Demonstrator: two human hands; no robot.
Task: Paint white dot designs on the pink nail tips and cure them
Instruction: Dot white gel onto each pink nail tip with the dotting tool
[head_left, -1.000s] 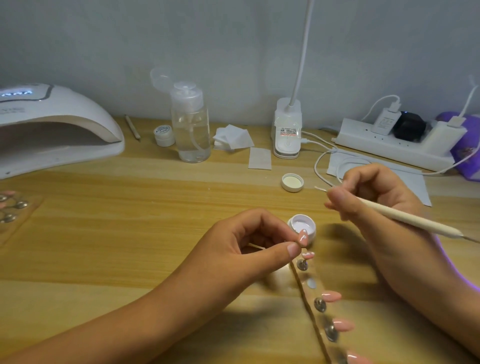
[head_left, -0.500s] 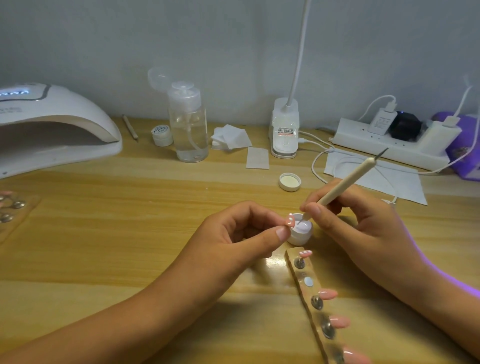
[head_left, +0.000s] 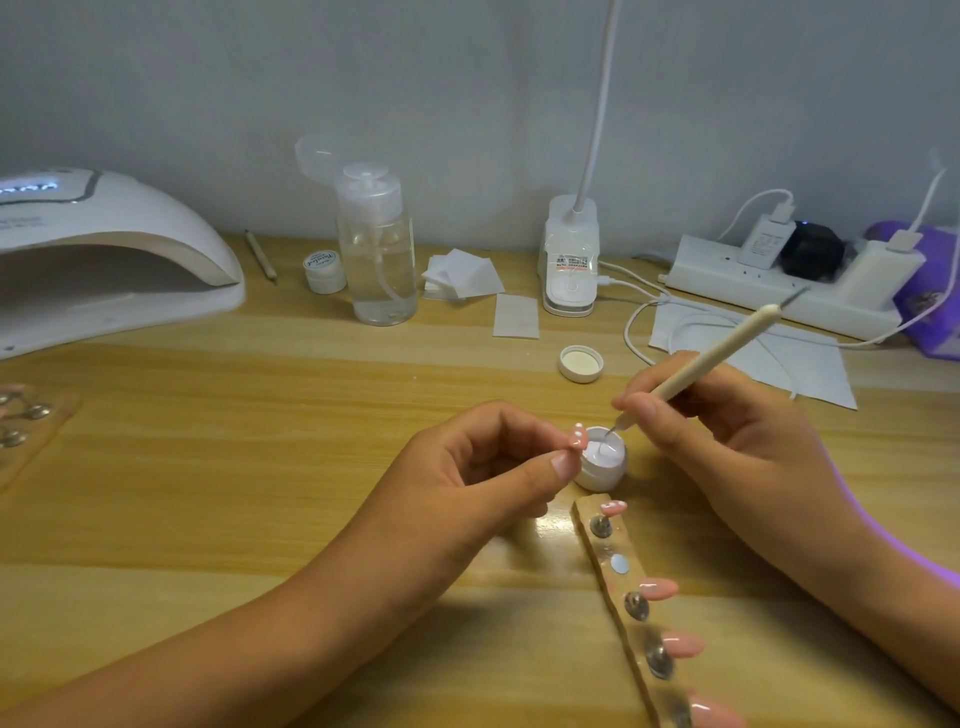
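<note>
Pinches, between thumb and forefinger of the left hand (head_left: 467, 478), a small pink nail tip (head_left: 578, 437) already marked with white dots, held upright just beside the rim of a small round white jar of white gel (head_left: 597, 475); remaining fingers of that hand curled in toward the palm. Grips, in the right hand (head_left: 727, 441), a slim cream-coloured dotting pen (head_left: 727, 348) with a thin metal point at each end, thumb and forefinger pressed round the lower shaft, pen tilted up and to the right, lower point dipped into the gel. On the light wooden table (head_left: 260, 441), just in front of the jar: a clear strip holder with metal studs (head_left: 608, 545), running toward the lower right and carrying more pink tips, the farthest one (head_left: 614, 506) dotted white, the nearer ones (head_left: 658, 588) plain. Behind the jar, well apart: its round white lid (head_left: 581, 364), lying open side up. At far left: a white domed curing lamp (head_left: 104, 249), display lit, opening toward the hands, and below it at the table's edge a second studded strip (head_left: 31, 421), partly cut off. Along the wall: a thin wooden stick (head_left: 261, 257), a small closed white pot (head_left: 324, 270), a clear pump bottle (head_left: 376, 260) with its cap flipped open, a stack of white wipes (head_left: 460, 273), the white base of a desk lamp (head_left: 569, 265), a white power strip (head_left: 753, 280) with plugs and a white sheet of paper (head_left: 779, 364).
</note>
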